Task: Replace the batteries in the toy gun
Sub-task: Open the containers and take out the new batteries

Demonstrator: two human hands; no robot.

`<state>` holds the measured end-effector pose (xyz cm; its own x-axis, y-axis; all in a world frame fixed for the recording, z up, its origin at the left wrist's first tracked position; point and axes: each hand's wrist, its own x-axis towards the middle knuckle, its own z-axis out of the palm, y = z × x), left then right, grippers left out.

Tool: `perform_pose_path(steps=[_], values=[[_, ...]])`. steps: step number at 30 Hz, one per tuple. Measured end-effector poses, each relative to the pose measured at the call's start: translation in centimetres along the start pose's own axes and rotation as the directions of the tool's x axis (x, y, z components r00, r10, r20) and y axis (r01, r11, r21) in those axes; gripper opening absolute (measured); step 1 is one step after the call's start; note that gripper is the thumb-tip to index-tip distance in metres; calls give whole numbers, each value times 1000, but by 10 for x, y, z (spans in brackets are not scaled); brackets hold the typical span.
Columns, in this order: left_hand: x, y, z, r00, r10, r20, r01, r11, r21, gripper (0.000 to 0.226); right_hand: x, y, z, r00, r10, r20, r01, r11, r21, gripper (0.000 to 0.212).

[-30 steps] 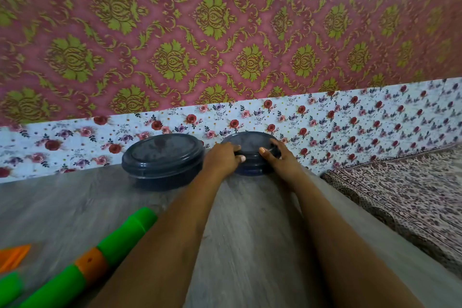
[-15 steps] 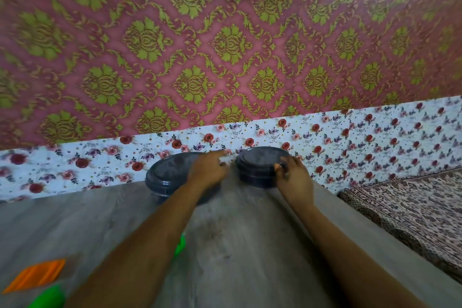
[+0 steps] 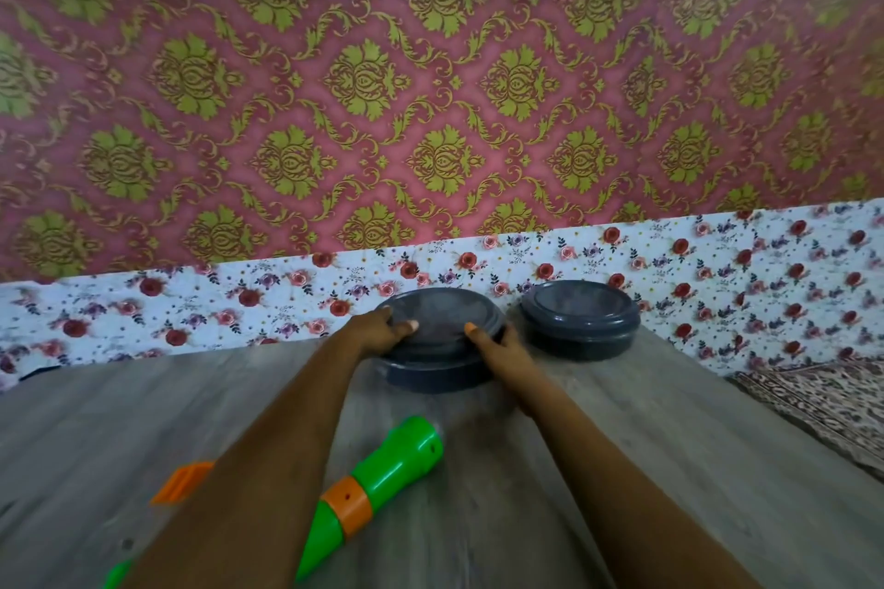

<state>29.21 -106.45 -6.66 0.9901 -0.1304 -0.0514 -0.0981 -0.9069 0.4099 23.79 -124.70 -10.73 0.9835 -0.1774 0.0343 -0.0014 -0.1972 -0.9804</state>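
Note:
Two round dark grey lidded containers stand on the grey floor by the wall. My left hand (image 3: 378,330) grips the left rim of the larger container's lid (image 3: 440,325), thumb on top. My right hand (image 3: 497,349) grips the lid's right rim. The lid sits tilted, raised a little off its base (image 3: 435,375). The smaller container (image 3: 580,318) stands shut just to the right, untouched. The green and orange toy gun (image 3: 378,478) lies on the floor under my left forearm, barrel pointing toward the containers.
An orange flat piece (image 3: 179,483) shows left of my left forearm. A patterned mat (image 3: 823,402) covers the floor at the right. The floral skirting and red-green wallpapered wall (image 3: 430,110) rise right behind the containers.
Both hands left the smaller container and moved to the larger one on its left; they now grip its lid. My view shifted left and down, bringing the gun barrel into sight.

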Motion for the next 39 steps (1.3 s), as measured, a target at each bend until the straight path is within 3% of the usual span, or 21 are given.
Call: perform_pose_path(steps=[13,22,30,36,39], values=[[-90,67,19,993,108,54,-115,983,140,72,-96,2,-66,973,122,-195,-110,992,67,67],[-207,118,58,964,263,-46,-230,905,357,68,-220,8,-133,952,173,-254,-160,985,71,64],[-306,131,72,949,311,-53,-289,923,254,70,-324,15,-160,948,140,-285,-113,987,111,63],[-352,136,80,942,333,-43,-313,917,246,71,-376,18,-175,962,128,-239,-118,991,56,77],[-359,135,82,931,364,-37,-354,922,158,72,-394,23,-174,979,65,-193,-53,996,67,86]])
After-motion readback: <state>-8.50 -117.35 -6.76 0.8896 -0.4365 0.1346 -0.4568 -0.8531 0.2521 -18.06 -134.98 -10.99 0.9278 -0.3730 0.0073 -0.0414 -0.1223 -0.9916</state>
